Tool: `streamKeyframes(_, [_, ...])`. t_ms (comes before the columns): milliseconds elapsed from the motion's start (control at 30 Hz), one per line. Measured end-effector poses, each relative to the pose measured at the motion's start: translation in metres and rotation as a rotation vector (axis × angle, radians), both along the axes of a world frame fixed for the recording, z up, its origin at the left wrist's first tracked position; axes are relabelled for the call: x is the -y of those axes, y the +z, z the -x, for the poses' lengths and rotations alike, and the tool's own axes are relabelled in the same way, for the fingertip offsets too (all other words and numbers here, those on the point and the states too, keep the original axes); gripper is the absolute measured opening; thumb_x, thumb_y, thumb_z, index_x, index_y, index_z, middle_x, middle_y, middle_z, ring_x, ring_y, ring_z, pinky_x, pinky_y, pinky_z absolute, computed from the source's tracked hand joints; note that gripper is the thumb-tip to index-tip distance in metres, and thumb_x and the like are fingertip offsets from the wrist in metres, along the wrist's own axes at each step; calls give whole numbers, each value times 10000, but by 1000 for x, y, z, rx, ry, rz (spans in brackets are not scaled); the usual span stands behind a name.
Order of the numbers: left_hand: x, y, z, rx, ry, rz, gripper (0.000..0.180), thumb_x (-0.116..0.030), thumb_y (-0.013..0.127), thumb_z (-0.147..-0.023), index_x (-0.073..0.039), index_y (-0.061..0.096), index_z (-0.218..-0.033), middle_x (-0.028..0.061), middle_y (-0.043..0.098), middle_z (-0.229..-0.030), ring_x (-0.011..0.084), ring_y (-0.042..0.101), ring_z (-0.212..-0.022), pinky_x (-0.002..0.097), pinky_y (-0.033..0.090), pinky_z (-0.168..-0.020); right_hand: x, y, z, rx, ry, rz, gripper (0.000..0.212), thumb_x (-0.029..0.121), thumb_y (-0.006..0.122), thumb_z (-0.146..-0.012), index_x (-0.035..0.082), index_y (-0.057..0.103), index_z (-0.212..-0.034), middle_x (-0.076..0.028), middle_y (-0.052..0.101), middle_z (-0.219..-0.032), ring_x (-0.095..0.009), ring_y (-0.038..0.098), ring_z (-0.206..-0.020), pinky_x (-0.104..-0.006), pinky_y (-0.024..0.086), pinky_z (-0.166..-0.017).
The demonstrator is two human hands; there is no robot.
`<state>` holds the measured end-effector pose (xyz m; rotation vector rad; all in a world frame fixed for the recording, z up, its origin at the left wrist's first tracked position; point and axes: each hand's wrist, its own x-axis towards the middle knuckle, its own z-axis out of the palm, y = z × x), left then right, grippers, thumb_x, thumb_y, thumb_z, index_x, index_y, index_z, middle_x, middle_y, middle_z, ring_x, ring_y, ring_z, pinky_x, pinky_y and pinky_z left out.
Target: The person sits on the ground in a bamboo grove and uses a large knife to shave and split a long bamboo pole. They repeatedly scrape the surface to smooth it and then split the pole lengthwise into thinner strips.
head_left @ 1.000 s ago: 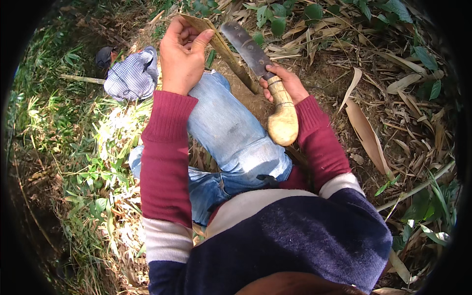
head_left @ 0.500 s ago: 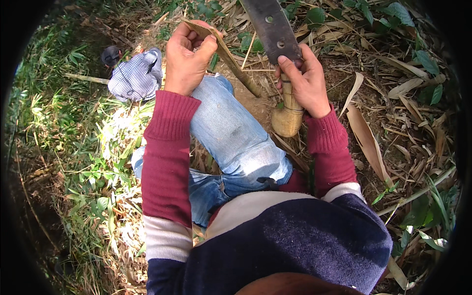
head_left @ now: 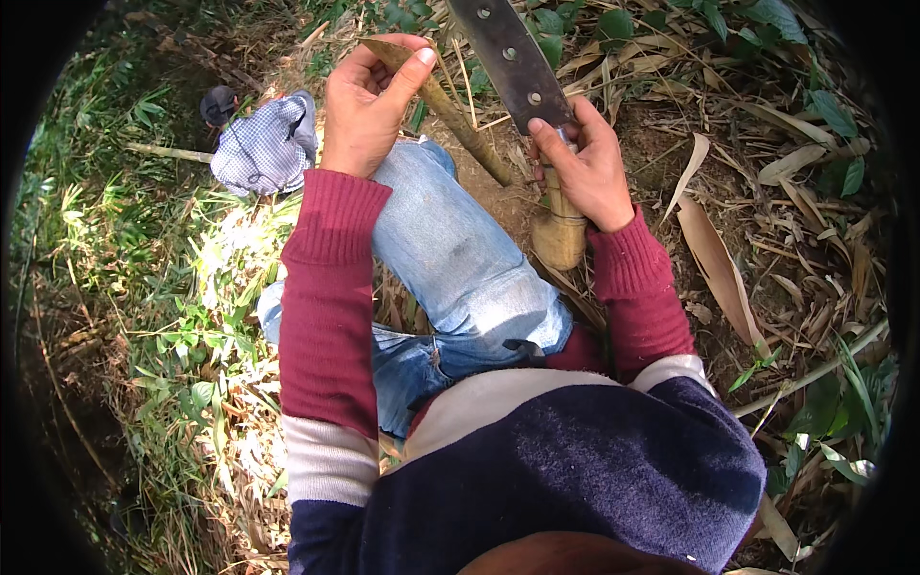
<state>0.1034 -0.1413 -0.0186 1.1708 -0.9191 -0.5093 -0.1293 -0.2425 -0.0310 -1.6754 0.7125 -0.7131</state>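
Observation:
My left hand (head_left: pixel 369 105) is closed round the upper end of a brownish bamboo stick (head_left: pixel 465 139), with the thumb stretched along it. The stick slants down to the right, its flat pointed tip showing above my fingers. In my right hand (head_left: pixel 586 163) is a machete with a dark, wide blade (head_left: pixel 511 59) that has several round holes. Its pale wooden handle (head_left: pixel 559 240) ends in a thick knob below my palm. My thumb presses where blade and handle meet. The blade points up and to the left, apart from the stick; its far end is out of view.
My jeans-clad leg (head_left: pixel 460 249) lies below the stick. At the far left a person in a checked shirt (head_left: pixel 264 144) and dark cap bends among plants, near a pale pole (head_left: pixel 172 151). Dry leaves (head_left: pixel 719 268) cover the ground at right; green undergrowth (head_left: pixel 201 335) grows at left.
The machete has tilted further left and shifted slightly that way with my right hand. The stick has turned a little in my left hand, showing more of its flat tip.

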Motion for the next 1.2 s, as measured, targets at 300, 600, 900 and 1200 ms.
streamKeyframes(300, [1,-3,-3,67,29,-5,194,-186,811,-938,-52,755,-1068,10,738,-951,85,660,-869,252,527,-786,1,-10,-5,-94,-28,48,426,282,839,-896,-1,604,-1112,-68,692,-860,-115,644,-702,-299,510,-570])
streamKeyframes(600, [-5,3,1,45,-102,-15,215,-165,831,-919,-31,770,-1076,54,769,-999,116,704,-914,272,559,-826,17,-9,-74,-74,-7,450,689,592,876,-780,18,585,-1025,-109,675,-771,-232,673,-674,-381,538,-622])
streamKeyframes(900, [-8,-2,-3,118,-61,-24,204,-159,840,-906,-16,788,-1042,68,785,-972,128,719,-910,279,569,-854,17,1,-67,-147,-47,529,392,390,708,-991,15,599,-1030,-190,712,-797,-337,708,-663,-428,536,-626])
streamKeyframes(1200, [-18,-2,-4,164,-62,-44,183,-130,832,-908,-23,777,-1047,78,774,-996,143,715,-913,288,574,-866,63,-41,-29,-115,-136,-132,314,312,622,-1060,17,592,-1164,-117,705,-792,-190,701,-612,-332,572,-505])
